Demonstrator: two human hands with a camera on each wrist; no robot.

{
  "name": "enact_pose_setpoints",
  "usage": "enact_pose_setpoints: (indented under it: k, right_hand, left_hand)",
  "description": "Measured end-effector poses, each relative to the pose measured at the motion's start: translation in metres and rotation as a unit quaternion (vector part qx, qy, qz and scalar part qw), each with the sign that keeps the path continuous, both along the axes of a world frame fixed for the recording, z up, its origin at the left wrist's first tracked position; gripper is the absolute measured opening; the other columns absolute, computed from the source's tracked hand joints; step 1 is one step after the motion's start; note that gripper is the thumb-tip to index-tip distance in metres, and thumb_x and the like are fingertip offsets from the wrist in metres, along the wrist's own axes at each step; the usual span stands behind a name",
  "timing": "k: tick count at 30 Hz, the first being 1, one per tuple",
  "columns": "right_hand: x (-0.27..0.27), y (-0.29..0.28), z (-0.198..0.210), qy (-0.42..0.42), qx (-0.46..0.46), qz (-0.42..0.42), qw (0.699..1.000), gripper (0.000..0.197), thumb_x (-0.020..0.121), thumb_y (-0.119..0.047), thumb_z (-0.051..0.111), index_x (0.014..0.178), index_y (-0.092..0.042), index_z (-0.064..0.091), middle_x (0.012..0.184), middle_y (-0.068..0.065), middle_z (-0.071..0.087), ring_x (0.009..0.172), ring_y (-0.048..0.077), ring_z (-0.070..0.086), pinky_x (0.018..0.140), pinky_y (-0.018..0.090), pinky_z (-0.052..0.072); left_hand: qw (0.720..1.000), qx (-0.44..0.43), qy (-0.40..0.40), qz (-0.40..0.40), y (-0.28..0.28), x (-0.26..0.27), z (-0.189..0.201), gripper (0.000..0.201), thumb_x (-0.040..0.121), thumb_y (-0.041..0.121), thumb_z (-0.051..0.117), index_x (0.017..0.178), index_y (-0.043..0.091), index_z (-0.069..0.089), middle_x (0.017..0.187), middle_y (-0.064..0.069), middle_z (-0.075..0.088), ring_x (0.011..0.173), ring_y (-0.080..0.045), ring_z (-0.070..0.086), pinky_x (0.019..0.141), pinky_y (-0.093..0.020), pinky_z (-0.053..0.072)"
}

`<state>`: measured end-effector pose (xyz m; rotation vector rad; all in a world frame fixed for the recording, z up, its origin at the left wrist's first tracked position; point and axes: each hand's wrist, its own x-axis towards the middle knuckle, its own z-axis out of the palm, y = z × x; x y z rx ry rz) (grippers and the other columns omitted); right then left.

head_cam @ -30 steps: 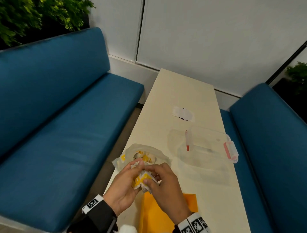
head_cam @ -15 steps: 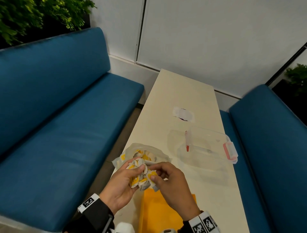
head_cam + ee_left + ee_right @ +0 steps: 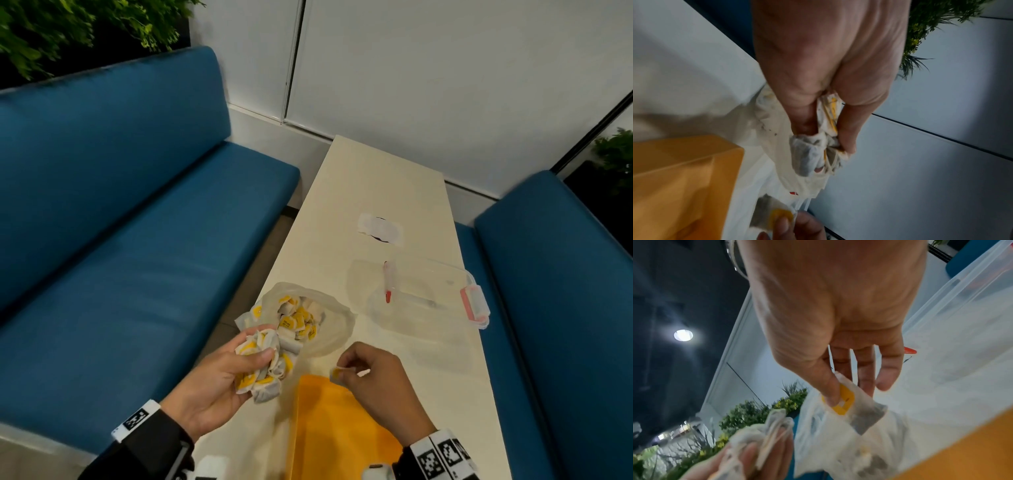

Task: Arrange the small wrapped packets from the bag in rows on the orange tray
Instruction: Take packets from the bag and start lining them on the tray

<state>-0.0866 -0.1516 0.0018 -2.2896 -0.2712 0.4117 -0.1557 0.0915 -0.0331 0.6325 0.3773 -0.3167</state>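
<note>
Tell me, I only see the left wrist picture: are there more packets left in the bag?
Observer: Yes. The head view shows the bag open, with many packets inside.
Operator: Are any on the tray yet?
Observer: None on the part of the orange tray that shows. The right hand pinches one packet over its far edge.
Operator: Is anything else on the table?
Observer: A clear container with a red latch stands beyond the bag, to the right.

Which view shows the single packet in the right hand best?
The right wrist view: the single packet fills the frame, pinched by the right hand. The head view shows it small over the orange tray. The left wrist view catches it blurred at the bottom edge.
</note>
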Motion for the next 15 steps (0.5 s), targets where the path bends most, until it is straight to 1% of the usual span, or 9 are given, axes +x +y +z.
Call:
enact_pose_setpoints:
  k: [1, 2, 4, 5, 6, 9, 12, 14, 15]
  right_hand:
    - [-0.001, -0.001, -0.006, 0.0, -0.023, 0.008, 1.0, 0.015, 0.08, -0.019, 0.079, 0.073, -0.028, 0.068, 0.078, -0.007, 0.069, 0.079, 0.004, 0.063, 0.071, 0.017, 0.051]
    - [-0.001, -0.001, -0.012, -0.002, -0.046, 0.017, 0.999, 0.015, 0.081, -0.02, 0.078, 0.074, -0.029, 0.068, 0.08, -0.006, 0.069, 0.08, 0.004, 0.062, 0.071, 0.015, 0.05]
    - [-0.002, 0.0, -0.026, -0.008, -0.092, 0.041, 0.995, 0.023, 0.084, -0.015, 0.071, 0.074, -0.035, 0.065, 0.086, -0.007, 0.066, 0.083, 0.005, 0.061, 0.072, 0.012, 0.048]
    - [-0.002, 0.001, -0.032, -0.014, -0.11, 0.053, 0.992, 0.028, 0.086, -0.012, 0.067, 0.074, -0.037, 0.063, 0.089, -0.008, 0.064, 0.084, 0.006, 0.061, 0.072, 0.011, 0.047]
    - [-0.002, 0.002, -0.039, -0.015, -0.126, 0.064, 0.99, 0.03, 0.087, -0.01, 0.063, 0.075, -0.038, 0.061, 0.091, -0.008, 0.062, 0.085, 0.007, 0.06, 0.072, 0.011, 0.047]
    - [-0.005, 0.007, -0.054, -0.022, -0.171, 0.097, 0.98, 0.025, 0.089, -0.011, 0.059, 0.082, -0.035, 0.063, 0.093, -0.009, 0.062, 0.088, 0.007, 0.06, 0.074, 0.015, 0.048]
    - [-0.005, 0.012, -0.063, -0.031, -0.197, 0.104, 0.974, 0.021, 0.089, -0.011, 0.057, 0.09, -0.028, 0.069, 0.094, -0.009, 0.064, 0.089, 0.009, 0.061, 0.077, 0.025, 0.052]
    - [-0.004, 0.015, -0.07, -0.042, -0.212, 0.115, 0.97, 0.023, 0.091, -0.009, 0.054, 0.095, -0.025, 0.07, 0.094, -0.009, 0.059, 0.091, 0.012, 0.061, 0.075, 0.023, 0.049]
    - [-0.003, 0.017, -0.073, -0.048, -0.22, 0.125, 0.966, 0.024, 0.092, -0.009, 0.052, 0.097, -0.023, 0.071, 0.095, -0.007, 0.056, 0.092, 0.014, 0.06, 0.075, 0.023, 0.047]
  left_hand:
    - [1.0, -0.002, 0.011, -0.014, 0.0, -0.006, -0.004, 0.074, 0.057, -0.001, 0.096, 0.125, 0.008, 0.068, 0.111, -0.021, 0.069, 0.087, -0.033, 0.073, 0.063, -0.038, 0.062]
    - [0.999, -0.006, 0.023, -0.025, 0.0, -0.011, -0.009, 0.072, 0.057, -0.004, 0.095, 0.124, 0.008, 0.07, 0.114, -0.024, 0.069, 0.089, -0.036, 0.073, 0.065, -0.04, 0.063]
    - [0.998, -0.012, 0.047, -0.039, -0.003, -0.021, -0.02, 0.055, 0.073, -0.011, 0.082, 0.123, 0.007, 0.07, 0.118, -0.027, 0.067, 0.092, -0.039, 0.071, 0.071, -0.044, 0.064]
    - [0.997, -0.012, 0.056, -0.047, -0.006, -0.025, -0.024, 0.052, 0.077, -0.014, 0.075, 0.125, 0.005, 0.068, 0.118, -0.028, 0.066, 0.093, -0.04, 0.07, 0.074, -0.045, 0.062]
    - [0.996, -0.017, 0.065, -0.055, -0.008, -0.029, -0.028, 0.054, 0.076, -0.016, 0.074, 0.126, 0.004, 0.067, 0.117, -0.029, 0.065, 0.093, -0.041, 0.069, 0.075, -0.045, 0.062]
    - [0.992, -0.024, 0.085, -0.093, -0.017, -0.035, -0.039, 0.071, 0.059, -0.018, 0.088, 0.124, 0.0, 0.067, 0.121, -0.032, 0.064, 0.099, -0.044, 0.068, 0.081, -0.049, 0.06]
    - [0.986, -0.009, 0.069, -0.153, -0.025, -0.037, -0.045, 0.072, 0.067, -0.018, 0.083, 0.133, -0.001, 0.058, 0.127, -0.032, 0.061, 0.111, -0.046, 0.062, 0.091, -0.051, 0.056]
    - [0.982, -0.011, 0.059, -0.177, -0.03, -0.037, -0.047, 0.067, 0.071, -0.019, 0.08, 0.132, -0.003, 0.058, 0.127, -0.031, 0.061, 0.113, -0.045, 0.06, 0.093, -0.052, 0.056]
    - [0.981, -0.016, 0.058, -0.183, -0.032, -0.036, -0.048, 0.061, 0.072, -0.02, 0.078, 0.128, -0.004, 0.061, 0.127, -0.03, 0.062, 0.112, -0.045, 0.062, 0.09, -0.051, 0.058]
